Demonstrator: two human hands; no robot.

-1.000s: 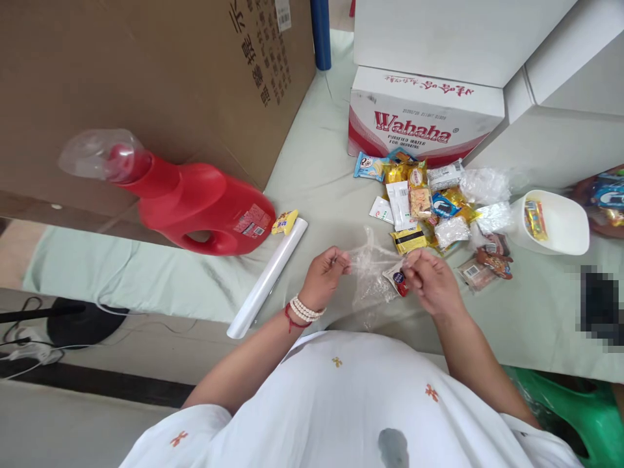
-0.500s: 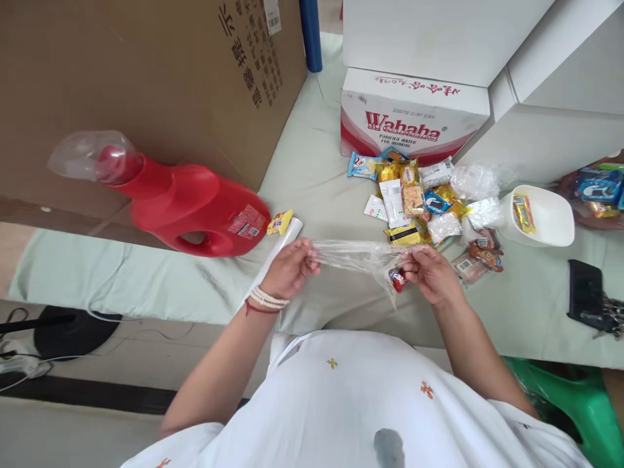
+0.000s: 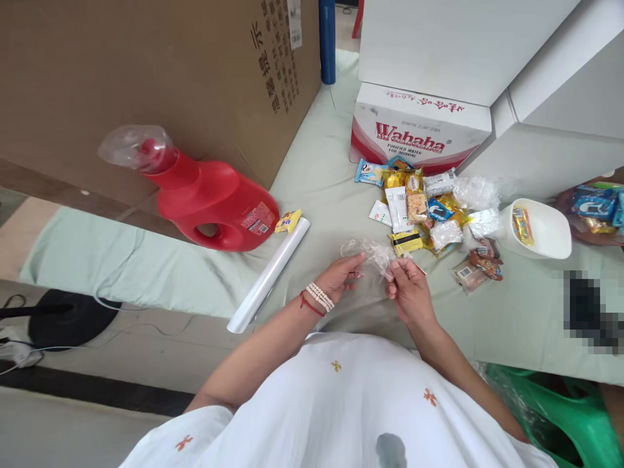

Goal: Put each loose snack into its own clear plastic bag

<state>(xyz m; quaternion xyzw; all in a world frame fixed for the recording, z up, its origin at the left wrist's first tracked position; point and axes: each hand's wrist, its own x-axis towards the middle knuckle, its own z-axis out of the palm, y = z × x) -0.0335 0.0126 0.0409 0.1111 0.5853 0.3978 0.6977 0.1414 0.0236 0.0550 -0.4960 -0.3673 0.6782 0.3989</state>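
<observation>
Above the green-clothed surface's point(image 3: 312, 188) front edge, a crumpled plastic wrap point(image 3: 372, 251) is pinched by the fingers of the left hand point(image 3: 341, 277) and right hand point(image 3: 411, 296); light, limp and slippery, it is best gripped where bunched.

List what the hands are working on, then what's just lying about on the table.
In hand: clear plastic wrap, pinched between left hand and right hand.
Lying about: red detergent jug, white roll, snack pile, Wahaha box, white bowl, cardboard box.
</observation>
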